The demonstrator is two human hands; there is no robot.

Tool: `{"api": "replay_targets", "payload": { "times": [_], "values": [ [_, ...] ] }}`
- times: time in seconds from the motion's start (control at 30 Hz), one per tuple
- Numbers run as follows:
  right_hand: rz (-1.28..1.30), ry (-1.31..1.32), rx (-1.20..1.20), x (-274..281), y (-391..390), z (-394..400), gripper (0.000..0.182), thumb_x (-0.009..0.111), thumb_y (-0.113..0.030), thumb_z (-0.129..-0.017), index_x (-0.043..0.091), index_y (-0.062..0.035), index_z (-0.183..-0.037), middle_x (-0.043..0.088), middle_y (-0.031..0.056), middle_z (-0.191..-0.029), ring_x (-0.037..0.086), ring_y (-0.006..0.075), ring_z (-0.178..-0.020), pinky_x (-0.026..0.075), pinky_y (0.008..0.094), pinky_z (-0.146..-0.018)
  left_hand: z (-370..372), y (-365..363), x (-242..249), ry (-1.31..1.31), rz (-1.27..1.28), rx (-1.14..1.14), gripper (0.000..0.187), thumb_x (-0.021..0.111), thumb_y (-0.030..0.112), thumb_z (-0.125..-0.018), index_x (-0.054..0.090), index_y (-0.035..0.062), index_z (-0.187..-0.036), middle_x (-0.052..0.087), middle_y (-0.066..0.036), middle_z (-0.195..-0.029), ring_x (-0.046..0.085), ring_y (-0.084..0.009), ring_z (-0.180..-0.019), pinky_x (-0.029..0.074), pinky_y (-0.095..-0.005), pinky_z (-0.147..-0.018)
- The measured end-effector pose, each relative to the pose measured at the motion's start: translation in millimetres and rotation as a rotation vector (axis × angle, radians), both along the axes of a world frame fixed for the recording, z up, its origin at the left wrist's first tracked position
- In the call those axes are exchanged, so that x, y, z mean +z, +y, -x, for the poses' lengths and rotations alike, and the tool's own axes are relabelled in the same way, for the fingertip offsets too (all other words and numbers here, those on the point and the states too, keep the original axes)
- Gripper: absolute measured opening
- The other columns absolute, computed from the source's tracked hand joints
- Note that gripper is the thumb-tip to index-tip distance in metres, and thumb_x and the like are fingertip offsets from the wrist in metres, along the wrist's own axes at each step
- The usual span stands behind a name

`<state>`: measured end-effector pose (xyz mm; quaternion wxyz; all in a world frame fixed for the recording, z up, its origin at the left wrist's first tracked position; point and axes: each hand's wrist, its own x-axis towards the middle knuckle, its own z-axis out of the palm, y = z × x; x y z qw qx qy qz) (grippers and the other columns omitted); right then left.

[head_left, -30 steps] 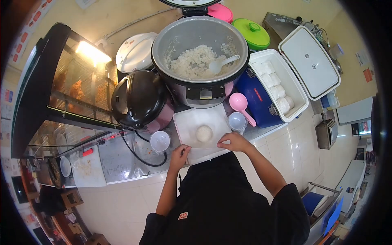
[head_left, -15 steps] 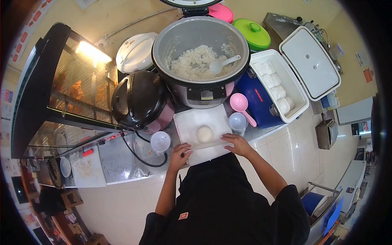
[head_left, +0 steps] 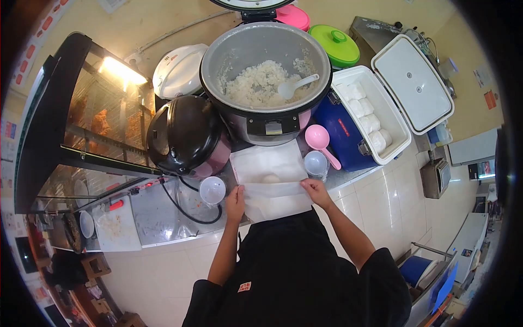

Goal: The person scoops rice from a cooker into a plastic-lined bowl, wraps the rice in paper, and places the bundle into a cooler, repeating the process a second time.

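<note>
rice ball (head_left: 271, 178) mostly hidden under folded paper (head_left: 272, 188), cooker lid (head_left: 248, 4) cut off

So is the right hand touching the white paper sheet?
Touching: the head view shows the right hand gripping the folded edge of the white paper sheet.

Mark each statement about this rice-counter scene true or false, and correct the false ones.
1. Both hands, left hand and right hand, grip the white wrapping sheet. True.
2. The big rice cooker is closed. False: it stands open, rice and a white spoon inside.
3. The rice ball is partly covered by the folded sheet. True.
4. The pink scoop is in the right hand. False: it lies on the counter beside the blue cooler.
</note>
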<state>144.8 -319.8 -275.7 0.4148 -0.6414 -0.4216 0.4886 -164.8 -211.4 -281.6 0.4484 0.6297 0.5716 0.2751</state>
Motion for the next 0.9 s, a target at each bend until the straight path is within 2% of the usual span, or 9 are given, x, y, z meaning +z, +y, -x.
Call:
{"api": "replay_targets", "payload": {
  "times": [0.1, 0.2, 0.3, 0.4, 0.5, 0.6, 0.7, 0.8, 0.9],
  "values": [
    [-0.135, -0.027, -0.054, -9.1, 10.0, 8.0, 0.028, 0.055, -0.021, -0.103, 0.067, 0.0023, -0.094, 0.057, -0.0038, -0.076, 0.049, 0.0054, -0.075, 0.044, 0.0260, -0.068, -6.2, -0.5, -15.1, 0.039, -0.121, 0.082, 0.033, 0.049, 0.028, -0.103, 0.060, -0.0011, -0.092, 0.061, -0.027, -0.079, 0.061, -0.0441, -0.071, 0.047, -0.0479, -0.065],
    [-0.035, -0.008, -0.047, -12.6, 12.3, 8.1, 0.031, 0.054, -0.022, -0.104, 0.064, 0.0019, -0.087, 0.051, -0.0042, -0.069, 0.045, 0.0061, -0.069, 0.041, 0.0275, -0.062, -8.7, -0.8, -19.2, 0.121, -0.172, 0.055, 0.032, 0.048, 0.025, -0.103, 0.059, -0.0018, -0.090, 0.061, -0.028, -0.079, 0.058, -0.0483, -0.072, 0.046, -0.0501, -0.063],
    [-0.021, -0.060, -0.047, -13.4, 13.2, 10.6, 0.032, 0.055, -0.023, -0.103, 0.063, 0.0013, -0.084, 0.048, -0.0051, -0.065, 0.042, 0.0056, -0.064, 0.038, 0.0279, -0.057, -12.2, 0.0, -21.0, 0.160, -0.096, 0.045, 0.022, 0.051, 0.019, -0.101, 0.063, 0.0019, -0.095, 0.065, -0.024, -0.087, 0.062, -0.0430, -0.081, 0.047, -0.0502, -0.072],
    [-0.028, -0.101, -0.065, -14.6, 11.7, 13.8, 0.032, 0.055, -0.023, -0.103, 0.063, 0.0011, -0.083, 0.048, -0.0053, -0.064, 0.041, 0.0048, -0.063, 0.037, 0.0269, -0.056, -31.9, -7.5, 19.4, 0.066, -0.483, 0.227, 0.013, 0.057, 0.014, -0.095, 0.065, 0.0063, -0.103, 0.067, -0.016, -0.103, 0.063, -0.0354, -0.098, 0.045, -0.0488, -0.086],
    [-0.019, -0.051, -0.063, -9.6, 9.9, 14.0, 0.032, 0.054, -0.023, -0.103, 0.063, 0.0010, -0.084, 0.048, -0.0044, -0.065, 0.042, 0.0056, -0.064, 0.038, 0.0283, -0.056, -30.9, -28.3, 47.1, 0.031, -0.519, -0.191, 0.026, 0.062, 0.011, -0.090, 0.062, 0.0079, -0.116, 0.062, -0.011, -0.119, 0.057, -0.0284, -0.115, 0.041, -0.0478, -0.097],
    [-0.021, -0.073, -0.085, -13.8, 6.1, 13.1, 0.034, 0.055, -0.027, -0.102, 0.064, 0.0022, -0.086, 0.052, -0.0017, -0.065, 0.049, 0.0084, -0.062, 0.042, 0.0287, -0.059, -46.1, -41.8, 66.0, 0.093, -0.268, -0.724, 0.039, 0.061, 0.016, -0.090, 0.056, 0.0051, -0.128, 0.056, -0.013, -0.134, 0.051, -0.0285, -0.128, 0.039, -0.0467, -0.105],
    [0.013, -0.337, -0.186, 21.0, -2.7, 17.2, 0.042, 0.057, -0.036, -0.100, 0.066, 0.0035, -0.090, 0.061, 0.0039, -0.069, 0.058, 0.0133, -0.064, 0.047, 0.0291, -0.062, -52.1, -52.6, 47.6, 0.224, -0.391, -0.699, 0.052, 0.058, 0.021, -0.093, 0.047, 0.0058, -0.141, 0.043, -0.012, -0.151, 0.038, -0.0276, -0.143, 0.030, -0.0474, -0.115],
    [-0.012, -0.511, -0.164, 1.3, -21.9, 2.8, 0.050, 0.055, -0.044, -0.100, 0.066, 0.0038, -0.090, 0.067, 0.0095, -0.079, 0.064, 0.0164, -0.069, 0.050, 0.0290, -0.066, -51.2, -55.3, 40.0, 0.278, -0.334, -0.692, 0.058, 0.055, 0.026, -0.094, 0.041, 0.0069, -0.147, 0.033, -0.011, -0.159, 0.029, -0.0272, -0.148, 0.021, -0.0493, -0.120],
    [0.472, 0.080, -0.192, 4.8, -24.1, -11.2, 0.060, 0.050, -0.055, -0.100, 0.068, 0.0023, -0.094, 0.069, 0.0134, -0.087, 0.067, 0.0207, -0.076, 0.054, 0.0325, -0.072, -51.4, -57.6, 34.7, 0.295, -0.349, -0.681, 0.061, 0.055, 0.026, -0.094, 0.038, 0.0068, -0.149, 0.032, -0.011, -0.160, 0.028, -0.0273, -0.149, 0.019, -0.0516, -0.120]
  ]
}}
